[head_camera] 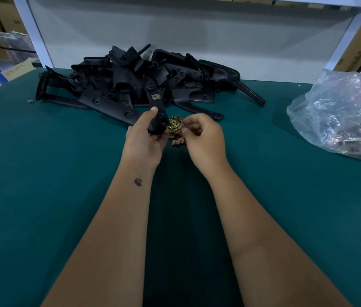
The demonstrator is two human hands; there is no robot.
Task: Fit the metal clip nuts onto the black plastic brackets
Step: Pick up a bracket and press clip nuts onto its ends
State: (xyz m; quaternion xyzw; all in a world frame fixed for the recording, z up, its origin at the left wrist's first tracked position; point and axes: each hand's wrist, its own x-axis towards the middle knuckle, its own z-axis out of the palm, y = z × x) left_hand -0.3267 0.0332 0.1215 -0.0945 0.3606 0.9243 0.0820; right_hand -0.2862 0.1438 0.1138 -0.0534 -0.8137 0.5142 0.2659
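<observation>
A long black plastic bracket [158,111] is held upright in the left hand [146,140], whose thumb and fingers are wrapped round its lower end. One brass-coloured metal clip nut [155,97] is already seated near the bracket's upper end. The right hand [201,138] is curled just beside a small heap of loose gold-toned clip nuts [176,129] lying on the dark green bench [42,173]; its fingertips are drawn together as if pinching a nut, but whether one is actually held cannot be told from this view. Behind the hands, a tangled pile of black plastic brackets [135,78] is spread across the bench, with a single stray clip nut [30,101] lying well apart to the left. A crumpled clear plastic bag [339,116] holding more hardware is seen at the right.

The step in hand is judged to be the picking of a further nut for the held bracket. A nut could be fumbled and dropped back into the heap, since the pieces are small and interlocked. A nut pushed on crooked could be seated off its hole, or the bracket could twist in the one-handed grip when the nut is pressed home.
</observation>
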